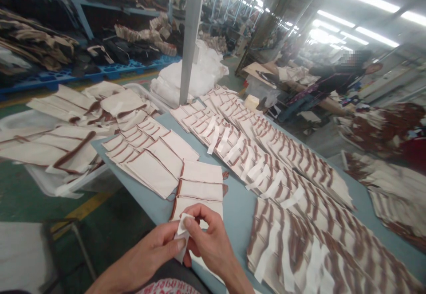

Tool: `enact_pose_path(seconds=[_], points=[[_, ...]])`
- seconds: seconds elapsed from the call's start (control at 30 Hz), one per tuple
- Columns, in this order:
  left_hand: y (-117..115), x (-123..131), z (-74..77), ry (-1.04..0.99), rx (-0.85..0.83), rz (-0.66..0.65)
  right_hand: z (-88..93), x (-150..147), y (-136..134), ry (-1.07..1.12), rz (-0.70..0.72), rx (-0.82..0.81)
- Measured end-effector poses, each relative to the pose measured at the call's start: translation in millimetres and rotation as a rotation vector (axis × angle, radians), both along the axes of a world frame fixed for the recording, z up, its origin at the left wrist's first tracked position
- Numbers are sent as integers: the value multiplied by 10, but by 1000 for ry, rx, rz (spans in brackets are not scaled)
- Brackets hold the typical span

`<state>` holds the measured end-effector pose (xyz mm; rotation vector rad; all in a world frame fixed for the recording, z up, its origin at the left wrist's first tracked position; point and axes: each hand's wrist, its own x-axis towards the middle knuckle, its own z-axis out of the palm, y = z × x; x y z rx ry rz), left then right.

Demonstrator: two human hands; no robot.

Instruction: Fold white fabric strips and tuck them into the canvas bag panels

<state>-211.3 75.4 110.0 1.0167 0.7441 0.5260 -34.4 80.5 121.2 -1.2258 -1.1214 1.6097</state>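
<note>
Both hands meet at the near edge of the table, pinching a small white strip [182, 236] that looks like tape or paper. My left hand [159, 247] grips its lower part between thumb and fingers. At the strip's folded top end, my right hand [208, 236] holds it with thumb and forefinger. Just beyond the hands lies a cream fabric panel [199, 178] with brown-edged seams. A stack of similar panels [156, 165] sits to its left. Long overlapping rows of brown-edged cream pieces [299, 187] cover the right side, with several white strips [248, 165] laid across them.
The blue-green table [236, 205] slants away to the upper left. At left, a white bin [63, 187] overflows with cream pieces. A grey post [192, 41] rises behind the table near white plastic bags [203, 70]. A person [329, 79] stands at the far right.
</note>
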Motion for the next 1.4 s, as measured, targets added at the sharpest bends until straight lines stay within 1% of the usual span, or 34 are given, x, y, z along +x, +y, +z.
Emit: enact_pose_path(seconds=[0.13, 0.17, 0.23, 0.3, 0.37, 0.47, 0.57, 0.63, 0.7, 0.77, 0.87, 1.0, 1.07, 1.13, 1.2, 1.23, 1.27, 1.33, 1.4], points=[[-60, -10, 7, -70, -150, -98, 103, 84, -9, -95, -126, 109], [-77, -11, 8, -81, -175, -99, 108, 110, 1, -81, -149, 114], [-108, -11, 2, -102, -192, -83, 85, 159, 29, -9, -147, 53], [-133, -6, -20, -67, -175, -65, 35, 200, 61, 46, -134, -22], [-158, 6, -59, 29, -130, -67, -12, 227, 88, 42, -146, -46], [-204, 45, -136, 153, -50, -39, -27, 240, 104, -15, -205, 14], [-262, 122, -220, 165, -4, 30, 14, 194, 88, -50, -263, 82], [-297, 191, -265, 173, 30, 64, 38, 127, 62, -9, -257, 85], [-317, 255, -282, 197, 70, 74, 42, 49, 27, 83, -208, 41], [-319, 288, -260, 218, 95, 68, 29, -11, -5, 156, -150, -13], [-308, 265, -180, 254, 128, 56, 29, -15, -24, 146, -60, -10], [-313, 158, -106, 361, 109, 6, 139, 117, 17, -122, 87, 111], [-315, 101, -105, 336, 92, 5, 213, 187, 40, -243, 155, 171], [-299, 48, -106, 202, 73, 52, 268, 231, 43, -337, 218, 224], [-264, 0, -89, 54, 29, 127, 296, 244, 24, -437, 283, 278], [-241, -19, -72, 13, 11, 170, 302, 242, 9, -479, 319, 298], [-216, -35, -54, 3, 3, 209, 306, 235, -8, -508, 355, 313], [-170, -54, -26, 49, 17, 264, 312, 217, -41, -543, 413, 336], [-138, -61, -25, 99, 47, 268, 322, 198, -67, -588, 453, 372]])
